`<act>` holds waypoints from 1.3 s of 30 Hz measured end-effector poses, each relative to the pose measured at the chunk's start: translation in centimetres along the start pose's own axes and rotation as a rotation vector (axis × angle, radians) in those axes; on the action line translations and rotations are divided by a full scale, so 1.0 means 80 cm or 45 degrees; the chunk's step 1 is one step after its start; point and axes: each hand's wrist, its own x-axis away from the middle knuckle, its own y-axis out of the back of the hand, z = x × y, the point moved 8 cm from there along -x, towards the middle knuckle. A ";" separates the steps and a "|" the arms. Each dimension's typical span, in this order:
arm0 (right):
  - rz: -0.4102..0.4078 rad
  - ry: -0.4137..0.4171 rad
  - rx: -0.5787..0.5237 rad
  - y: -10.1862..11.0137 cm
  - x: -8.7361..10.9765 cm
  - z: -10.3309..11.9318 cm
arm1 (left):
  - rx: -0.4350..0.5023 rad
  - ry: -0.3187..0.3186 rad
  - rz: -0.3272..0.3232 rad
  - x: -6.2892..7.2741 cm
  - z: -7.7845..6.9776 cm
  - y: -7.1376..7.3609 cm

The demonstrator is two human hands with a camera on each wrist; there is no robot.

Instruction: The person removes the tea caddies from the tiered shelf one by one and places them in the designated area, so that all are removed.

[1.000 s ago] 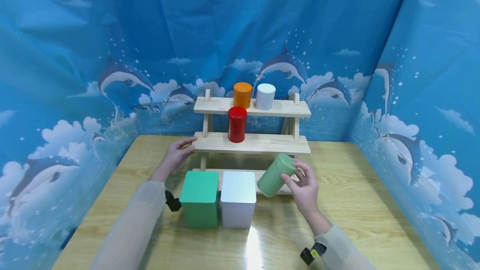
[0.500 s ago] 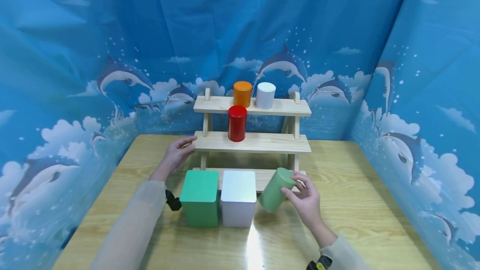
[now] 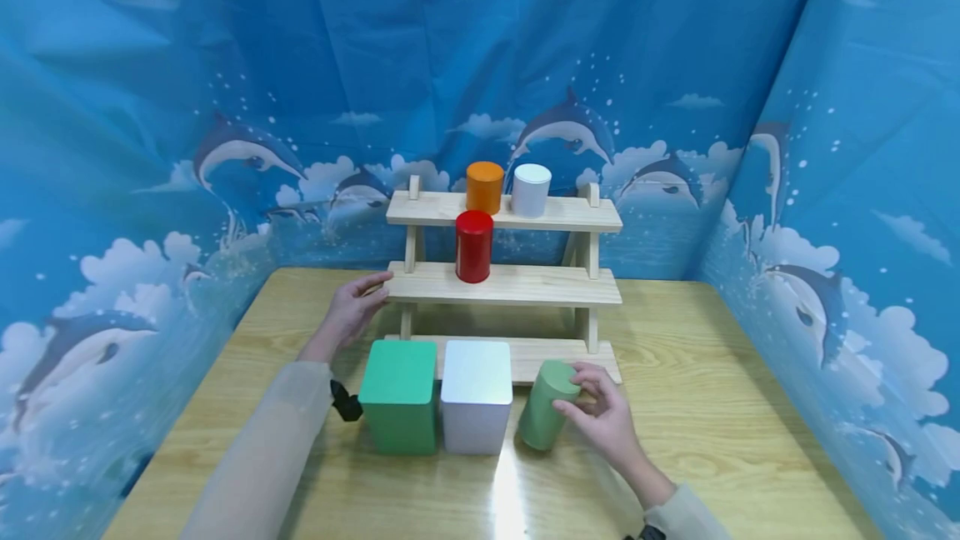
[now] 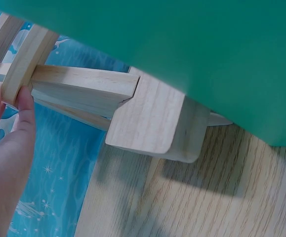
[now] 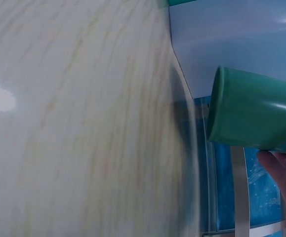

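Observation:
My right hand (image 3: 606,417) grips a green cylinder (image 3: 542,413) near its top, fingers and thumb on its right side. The cylinder leans a little, its lower end close over the table just right of a white block (image 3: 476,419). In the right wrist view, the bottom rim of the green cylinder (image 5: 256,111) faces the tabletop. At the left, my left hand (image 3: 348,313) pinches the end of the middle board of a three-tier wooden shelf (image 3: 547,283). The left wrist view shows thumb and fingertips on that board end (image 4: 21,74).
A green block (image 3: 401,415) stands left of the white one, both in front of the lowest tier. On the middle tier stands a red cylinder (image 3: 474,248). The top tier bears an orange cylinder (image 3: 484,188) and a white cylinder (image 3: 531,192). Blue dolphin curtains (image 3: 337,65) surround the table.
My right hand has lowered the green cylinder from in front of the lowest tier toward the table, and it leans less now. The left hand has stayed at the middle board.

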 end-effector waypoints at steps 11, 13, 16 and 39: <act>0.101 -0.005 0.026 -0.009 0.004 -0.007 | 0.007 -0.004 -0.014 0.001 -0.001 0.000; 0.128 -0.008 0.031 -0.011 0.005 -0.008 | 0.015 -0.010 -0.014 -0.001 0.000 0.001; 0.166 -0.006 0.038 -0.015 0.006 -0.008 | 0.035 -0.011 -0.013 -0.006 0.004 0.004; 0.290 0.411 0.080 -0.016 0.007 0.033 | 0.011 -0.059 -0.034 -0.011 0.016 0.011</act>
